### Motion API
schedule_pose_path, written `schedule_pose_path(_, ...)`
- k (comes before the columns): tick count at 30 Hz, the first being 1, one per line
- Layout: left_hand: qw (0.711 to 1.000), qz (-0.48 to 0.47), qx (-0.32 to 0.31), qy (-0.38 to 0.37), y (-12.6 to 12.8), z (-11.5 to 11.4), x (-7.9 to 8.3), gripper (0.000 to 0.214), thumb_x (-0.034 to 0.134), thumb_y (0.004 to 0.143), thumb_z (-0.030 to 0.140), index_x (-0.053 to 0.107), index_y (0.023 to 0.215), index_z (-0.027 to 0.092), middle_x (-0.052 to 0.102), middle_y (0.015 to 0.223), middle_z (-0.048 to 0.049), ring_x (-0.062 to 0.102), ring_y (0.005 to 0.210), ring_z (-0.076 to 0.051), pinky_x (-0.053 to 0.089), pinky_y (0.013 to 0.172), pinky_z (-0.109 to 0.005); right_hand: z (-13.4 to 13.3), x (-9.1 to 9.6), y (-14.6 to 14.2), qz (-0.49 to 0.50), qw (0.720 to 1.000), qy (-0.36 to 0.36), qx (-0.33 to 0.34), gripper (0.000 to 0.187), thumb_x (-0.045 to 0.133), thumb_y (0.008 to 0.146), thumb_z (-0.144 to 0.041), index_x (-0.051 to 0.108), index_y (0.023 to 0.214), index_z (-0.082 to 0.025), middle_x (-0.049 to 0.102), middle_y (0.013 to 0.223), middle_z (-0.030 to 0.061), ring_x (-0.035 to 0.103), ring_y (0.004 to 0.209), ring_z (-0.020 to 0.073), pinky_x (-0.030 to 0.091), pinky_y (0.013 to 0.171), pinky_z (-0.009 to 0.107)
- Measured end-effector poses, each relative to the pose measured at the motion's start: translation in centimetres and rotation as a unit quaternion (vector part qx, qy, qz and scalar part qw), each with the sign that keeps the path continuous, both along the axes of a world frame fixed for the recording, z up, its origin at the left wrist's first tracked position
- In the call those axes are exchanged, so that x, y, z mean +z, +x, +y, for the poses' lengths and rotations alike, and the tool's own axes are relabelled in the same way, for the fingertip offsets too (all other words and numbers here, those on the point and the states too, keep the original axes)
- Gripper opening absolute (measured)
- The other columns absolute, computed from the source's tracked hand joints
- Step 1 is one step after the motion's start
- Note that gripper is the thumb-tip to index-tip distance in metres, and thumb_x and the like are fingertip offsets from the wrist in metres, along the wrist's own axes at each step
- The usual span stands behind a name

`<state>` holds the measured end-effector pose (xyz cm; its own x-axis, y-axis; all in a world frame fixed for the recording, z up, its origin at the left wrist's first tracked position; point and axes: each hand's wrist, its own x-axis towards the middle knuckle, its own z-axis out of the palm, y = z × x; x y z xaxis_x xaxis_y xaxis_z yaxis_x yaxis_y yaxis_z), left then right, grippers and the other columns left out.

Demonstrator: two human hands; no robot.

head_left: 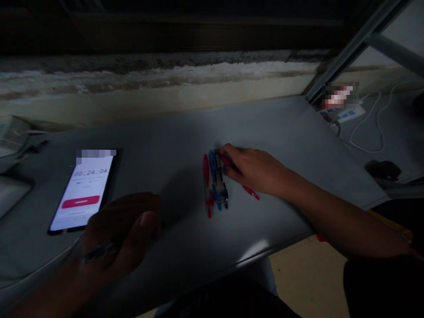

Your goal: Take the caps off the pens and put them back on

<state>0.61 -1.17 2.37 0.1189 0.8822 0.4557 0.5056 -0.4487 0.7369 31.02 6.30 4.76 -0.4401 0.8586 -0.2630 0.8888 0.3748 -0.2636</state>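
Several pens (216,184), red, blue and black, lie side by side on the grey table (185,132). My right hand (255,170) rests just right of them, fingers closed on a red pen (250,191) whose end sticks out under the palm. My left hand (121,232) hovers near the front edge, fingers curled around a dark pen (99,251). A phone (84,192) with a lit timer screen lies just left of that hand.
A wall ledge (165,75) runs behind the table. At the right are a white cable (371,128), a power strip (344,115), a dark object (382,169) and a metal frame (347,53). Cloth or papers (13,141) lie at far left.
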Motion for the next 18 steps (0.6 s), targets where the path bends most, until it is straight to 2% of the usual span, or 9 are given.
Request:
schedule_pose_path(4, 1.0, 0.014, -0.009, -0.006, 0.5, -0.6, 0.5, 0.025, 0.075, 0.101, 0.05, 0.076, 0.085, 0.031, 0.066, 0.069, -0.0025, 0.068, 0.064, -0.027, 0.053, 0.048, -0.036, 0.1, 0.0, 0.1, -0.005, 1.0, 0.002, -0.002, 0.047, 0.05, 0.11, -0.03, 0.058, 0.153, -0.013, 0.083, 0.121, 0.0181, 0.074, 0.094, 0.0271, 0.032, 0.074, 0.037)
schedule_pose_path(7, 0.998, 0.042, -0.039, -0.04, 1.0, -0.6, 1.1, 0.036, 0.07, 0.105, 0.038, 0.067, 0.071, 0.031, 0.064, 0.064, -0.0003, 0.063, 0.055, -0.023, 0.049, 0.048, -0.035, 0.1, -0.1, 0.1, -0.004, 1.0, -0.001, -0.003, 0.048, 0.051, 0.11, -0.03, 0.058, 0.154, -0.014, 0.083, 0.121, 0.0178, 0.076, 0.096, 0.0275, 0.033, 0.074, 0.037)
schedule_pose_path(9, 0.997, 0.048, -0.047, -0.043, 1.3, -0.5, 1.3, 0.039, 0.069, 0.106, 0.035, 0.064, 0.068, 0.031, 0.063, 0.063, 0.0001, 0.061, 0.054, -0.022, 0.049, 0.048, -0.035, 0.2, -0.1, 0.1, -0.001, 1.0, 0.0, 0.0, 0.048, 0.051, 0.11, -0.03, 0.058, 0.155, -0.013, 0.083, 0.121, 0.0181, 0.076, 0.098, 0.0281, 0.034, 0.075, 0.037)
schedule_pose_path(13, 0.999, 0.037, -0.015, 0.0, 1.9, -0.3, 1.2, 0.022, 0.074, 0.1, 0.045, 0.072, 0.083, 0.032, 0.064, 0.069, -0.0018, 0.066, 0.064, -0.026, 0.052, 0.049, -0.037, 0.1, -0.1, 0.1, -0.002, 1.0, 0.005, 0.0, 0.047, 0.051, 0.11, -0.028, 0.058, 0.154, -0.013, 0.084, 0.117, 0.0169, 0.078, 0.098, 0.0287, 0.033, 0.075, 0.037)
schedule_pose_path(18, 0.997, 0.069, -0.035, 0.005, 2.4, -0.3, 0.8, 0.021, 0.072, 0.101, 0.048, 0.072, 0.088, 0.031, 0.063, 0.072, -0.0022, 0.065, 0.067, -0.026, 0.051, 0.05, -0.036, 0.1, -0.1, 0.2, -0.002, 1.0, 0.009, 0.006, 0.047, 0.05, 0.111, -0.029, 0.058, 0.154, -0.012, 0.083, 0.119, 0.0175, 0.078, 0.098, 0.0291, 0.033, 0.075, 0.038)
